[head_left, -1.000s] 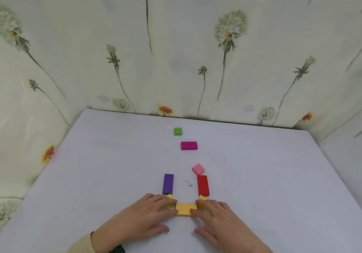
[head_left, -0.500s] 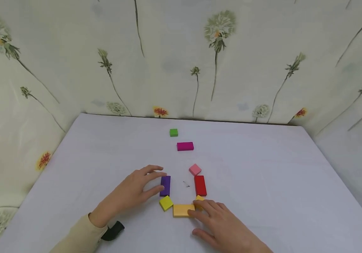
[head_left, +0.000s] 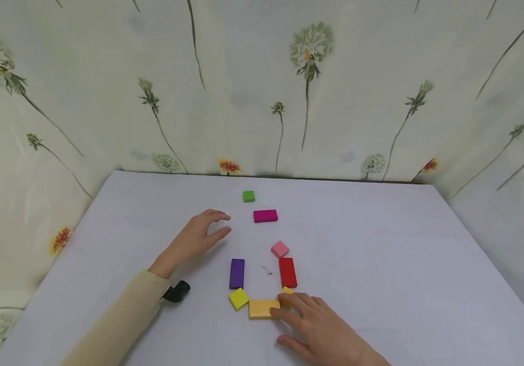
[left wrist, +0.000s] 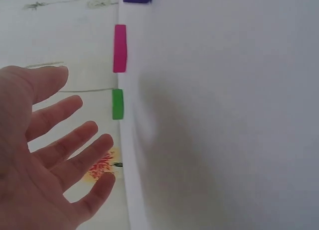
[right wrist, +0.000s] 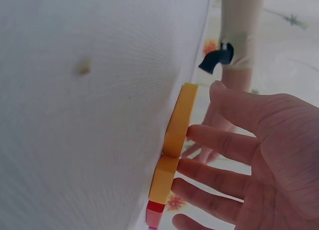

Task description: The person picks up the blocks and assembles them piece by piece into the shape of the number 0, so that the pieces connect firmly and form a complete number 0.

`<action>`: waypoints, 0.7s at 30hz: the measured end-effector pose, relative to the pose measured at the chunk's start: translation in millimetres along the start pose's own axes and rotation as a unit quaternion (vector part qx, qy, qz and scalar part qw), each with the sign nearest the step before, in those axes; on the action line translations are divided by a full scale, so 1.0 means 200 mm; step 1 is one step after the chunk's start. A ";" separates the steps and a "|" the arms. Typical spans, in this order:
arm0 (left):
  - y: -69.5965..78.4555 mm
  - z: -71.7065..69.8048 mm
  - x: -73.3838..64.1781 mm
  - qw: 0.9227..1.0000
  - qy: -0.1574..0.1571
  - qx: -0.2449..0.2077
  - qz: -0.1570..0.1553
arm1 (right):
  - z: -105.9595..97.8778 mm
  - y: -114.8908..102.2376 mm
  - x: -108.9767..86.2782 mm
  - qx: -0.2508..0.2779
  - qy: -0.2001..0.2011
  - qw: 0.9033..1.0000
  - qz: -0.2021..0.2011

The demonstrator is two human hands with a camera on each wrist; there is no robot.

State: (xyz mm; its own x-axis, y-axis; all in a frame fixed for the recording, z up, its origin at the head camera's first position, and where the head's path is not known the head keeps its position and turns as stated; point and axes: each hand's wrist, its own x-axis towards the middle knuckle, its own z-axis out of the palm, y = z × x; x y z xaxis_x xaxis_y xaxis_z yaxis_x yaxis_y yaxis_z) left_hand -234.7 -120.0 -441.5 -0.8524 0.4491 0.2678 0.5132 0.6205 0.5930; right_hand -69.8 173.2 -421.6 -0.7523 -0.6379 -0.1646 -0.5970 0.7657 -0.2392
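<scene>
My left hand (head_left: 197, 236) hovers over the table left of the magenta block (head_left: 265, 216), fingers spread and holding nothing; the left wrist view shows the magenta and green blocks beyond its fingertips. The small green block (head_left: 249, 196) lies farther back. My right hand (head_left: 318, 325) rests its fingertips on the long orange block (head_left: 262, 309) and the small orange block (right wrist: 163, 182), partly hidden by fingers in the head view. A yellow square block (head_left: 239, 299) and a purple block (head_left: 237, 273) stand on the left, a red block (head_left: 287, 272) and a pink square block (head_left: 280, 249) on the right.
The white-covered table (head_left: 380, 264) ends at a back edge against a flower-printed cloth (head_left: 243, 76). A small mark (head_left: 267, 270) shows between the purple and red blocks. A black device (head_left: 177, 292) is at the left wrist.
My left hand has left the yellow and long orange blocks, passed the purple block and moved forward toward the magenta block. The right hand stays at the orange blocks. The head view has shifted slightly.
</scene>
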 end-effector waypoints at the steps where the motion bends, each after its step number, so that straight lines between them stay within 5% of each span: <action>1: -0.01 0.01 0.03 1.000 -0.005 -0.002 -0.004 | 0.00 0.00 0.00 0.000 -0.001 1.000 0.000; 11: -0.07 0.06 0.24 0.996 -0.048 -0.004 -0.069 | 0.00 0.00 0.01 0.008 -0.011 1.000 0.006; 21: -0.06 0.10 0.40 0.994 -0.055 0.024 -0.096 | 0.00 0.00 0.00 0.010 -0.009 1.000 0.003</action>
State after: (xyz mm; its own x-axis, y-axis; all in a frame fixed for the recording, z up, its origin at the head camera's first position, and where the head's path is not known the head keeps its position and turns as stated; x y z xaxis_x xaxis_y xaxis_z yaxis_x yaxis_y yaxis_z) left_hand -306.8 -79.8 -442.7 -0.9201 0.3858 0.0681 0.3495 0.7297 0.5876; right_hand -69.9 174.2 -421.2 -0.7512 -0.6343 -0.1827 -0.5859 0.7682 -0.2579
